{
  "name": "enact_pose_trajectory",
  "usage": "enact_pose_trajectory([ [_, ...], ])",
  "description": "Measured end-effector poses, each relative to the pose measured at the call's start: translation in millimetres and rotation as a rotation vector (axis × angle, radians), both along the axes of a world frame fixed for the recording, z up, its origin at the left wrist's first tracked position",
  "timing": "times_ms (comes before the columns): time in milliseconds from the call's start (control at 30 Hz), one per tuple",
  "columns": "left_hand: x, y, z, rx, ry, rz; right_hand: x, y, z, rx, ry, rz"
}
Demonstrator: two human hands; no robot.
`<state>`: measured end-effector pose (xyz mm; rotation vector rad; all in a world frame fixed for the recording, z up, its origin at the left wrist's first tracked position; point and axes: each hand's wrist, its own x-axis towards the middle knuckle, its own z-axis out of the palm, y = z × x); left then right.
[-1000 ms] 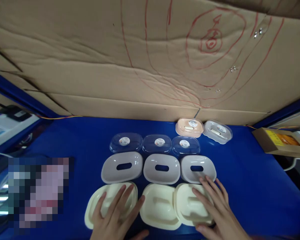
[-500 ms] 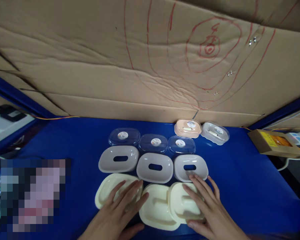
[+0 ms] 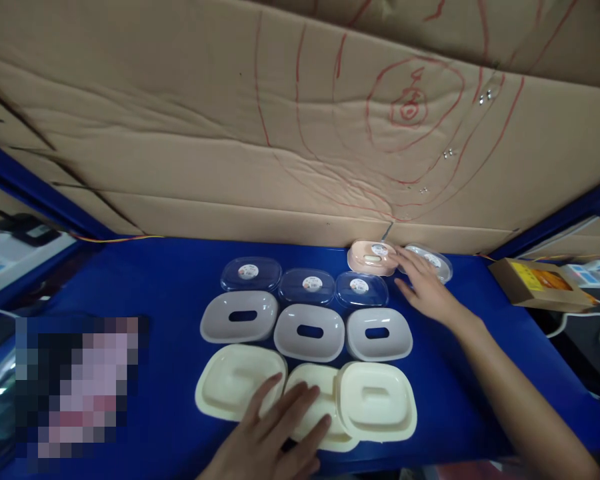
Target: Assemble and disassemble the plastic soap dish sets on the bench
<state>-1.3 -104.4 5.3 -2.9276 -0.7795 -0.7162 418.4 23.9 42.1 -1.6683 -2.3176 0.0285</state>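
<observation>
Three cream dishes lie in the front row: a left one (image 3: 225, 383), a middle one (image 3: 347, 437) and a right one (image 3: 380, 403) overlapping the middle one's edge. My left hand (image 3: 280, 433), fingers spread, rests over the middle dish and the edge of the left one. My right hand (image 3: 425, 283) reaches to the back right, fingers apart, at a peach lidded box (image 3: 367, 257) and partly covering a grey lidded box (image 3: 443, 267). Behind the cream dishes stand three light grey slotted trays (image 3: 260, 320), and behind those three clear lids (image 3: 307, 285) with round labels.
A cardboard wall (image 3: 180, 167) with red drawn rings rises behind the blue table (image 3: 145, 287). An open cardboard box (image 3: 535, 287) sits at the right edge. A pixelated patch hides something at the left.
My right hand has left the right cream dish and moved back to the lidded boxes. My left hand has shifted right, from the left cream dish onto the middle one.
</observation>
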Motion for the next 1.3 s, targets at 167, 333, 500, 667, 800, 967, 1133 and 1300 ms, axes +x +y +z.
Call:
enact_pose_trajectory([
  [167,38.8,-7.9,-24.7,0.212,-0.051,-0.142,4.9,56.8,1.1,-0.098,-0.066,0.054],
  [333,80.7,-17.4,-49.8,0.31,-0.21,-0.12,2.5,65.3,-3.0,-0.101,-0.098,-0.03],
  [500,95.9,-21.5,-55.0,0.266,-0.221,-0.134,3.9,69.7,-6.3,-0.106,-0.064,-0.044],
  [667,103.7,-21.1,-54.2,0.247,-0.285,-0.138,7.1,69.4,-10.7,-0.065,0.025,-0.012],
  [800,105.6,-16.2,-41.3,0.202,-0.287,-0.119,11.4,57.4,-9.9,0.036,0.094,0.012],
  [967,95.4,-5.7,-24.6,0.16,-0.191,-0.14,18.7,29.0,-4.8,0.169,0.189,0.003],
  [1133,86.5,-0.5,-17.8,0.111,-0.094,-0.14,20.7,-5.5,-3.9,0.315,0.379,-0.058],
  [1300,71.7,5.7,-7.9,0.104,0.039,-0.106,11.8,-29.5,-18.0,0.248,0.568,-0.068],
])
